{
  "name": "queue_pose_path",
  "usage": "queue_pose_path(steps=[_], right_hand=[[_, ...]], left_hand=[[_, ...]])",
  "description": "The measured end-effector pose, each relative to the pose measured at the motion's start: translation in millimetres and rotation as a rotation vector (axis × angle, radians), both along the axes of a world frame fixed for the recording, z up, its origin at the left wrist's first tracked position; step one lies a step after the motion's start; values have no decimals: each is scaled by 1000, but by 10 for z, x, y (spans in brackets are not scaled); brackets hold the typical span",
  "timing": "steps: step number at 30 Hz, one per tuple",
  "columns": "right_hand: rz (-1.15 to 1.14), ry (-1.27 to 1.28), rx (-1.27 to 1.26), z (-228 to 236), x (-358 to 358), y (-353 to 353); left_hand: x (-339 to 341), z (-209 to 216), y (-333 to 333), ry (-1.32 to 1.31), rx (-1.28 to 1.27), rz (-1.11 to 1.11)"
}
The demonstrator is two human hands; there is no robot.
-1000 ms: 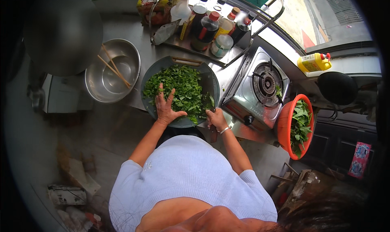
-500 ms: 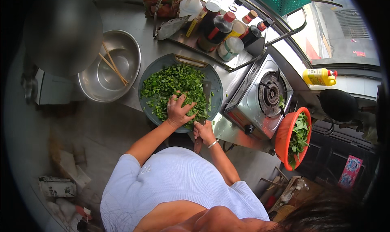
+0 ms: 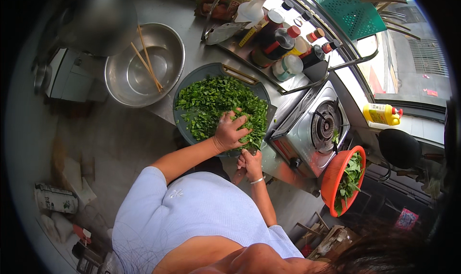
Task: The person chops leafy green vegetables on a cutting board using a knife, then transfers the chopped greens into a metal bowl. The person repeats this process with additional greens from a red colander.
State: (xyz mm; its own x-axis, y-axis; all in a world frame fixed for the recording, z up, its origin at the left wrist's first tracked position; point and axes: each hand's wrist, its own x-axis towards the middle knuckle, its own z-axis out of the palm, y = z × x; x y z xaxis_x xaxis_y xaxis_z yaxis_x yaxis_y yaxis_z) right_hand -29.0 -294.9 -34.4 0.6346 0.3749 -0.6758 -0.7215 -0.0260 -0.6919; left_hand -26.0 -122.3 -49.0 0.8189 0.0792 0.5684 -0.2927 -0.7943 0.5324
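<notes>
Chopped leafy greens [image 3: 206, 98] are spread over a round grey-blue cutting board [image 3: 182, 124] with a handle slot at its far side. My left hand [image 3: 230, 131] rests on the near right part of the pile, fingers spread and bent over the leaves. Just nearer to me, my right hand [image 3: 250, 164] is closed around the handle of a kitchen knife [image 3: 238, 176]. Its handle points back toward me, and the greens hide most of the blade.
A steel basin [image 3: 122, 84] with a pair of chopsticks [image 3: 148, 68] stands left of the board. Sauce bottles [image 3: 276, 46] crowd a rack behind. To the right are a gas stove [image 3: 307, 134] and an orange basket [image 3: 331, 178] of whole leaves [image 3: 351, 175].
The view has shifted, so the board sits farther right in it. On the board, my left hand has moved rightward, and greens now cover the blade that showed before. My right hand keeps its grip.
</notes>
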Motion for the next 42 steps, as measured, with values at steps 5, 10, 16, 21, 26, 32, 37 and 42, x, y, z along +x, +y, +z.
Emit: queue_pose_path(steps=[5,10,16,21,26,32,37,42], right_hand=[[-38,-46,-14,177,-8,12],[-80,-101,-1,296,-20,-29],[-85,-160,20,428,11,30],[-99,-159,17,531,-40,184],[-34,-246,92,906,-5,624],[159,-263,192,1210,58,1554],[325,-317,193,1106,-51,2481],[388,-448,40,649,-134,2984]], left_hand=[[41,124,-29,-17,-5,-37],[125,265,-63,-60,-14,-71],[176,468,14,-73,-19,-93],[139,590,172,-122,-3,-74],[101,918,591,-208,12,-20],[-208,1370,1520,-319,115,192],[-596,1138,2425,-278,105,344],[-770,610,3002,-28,14,444]])
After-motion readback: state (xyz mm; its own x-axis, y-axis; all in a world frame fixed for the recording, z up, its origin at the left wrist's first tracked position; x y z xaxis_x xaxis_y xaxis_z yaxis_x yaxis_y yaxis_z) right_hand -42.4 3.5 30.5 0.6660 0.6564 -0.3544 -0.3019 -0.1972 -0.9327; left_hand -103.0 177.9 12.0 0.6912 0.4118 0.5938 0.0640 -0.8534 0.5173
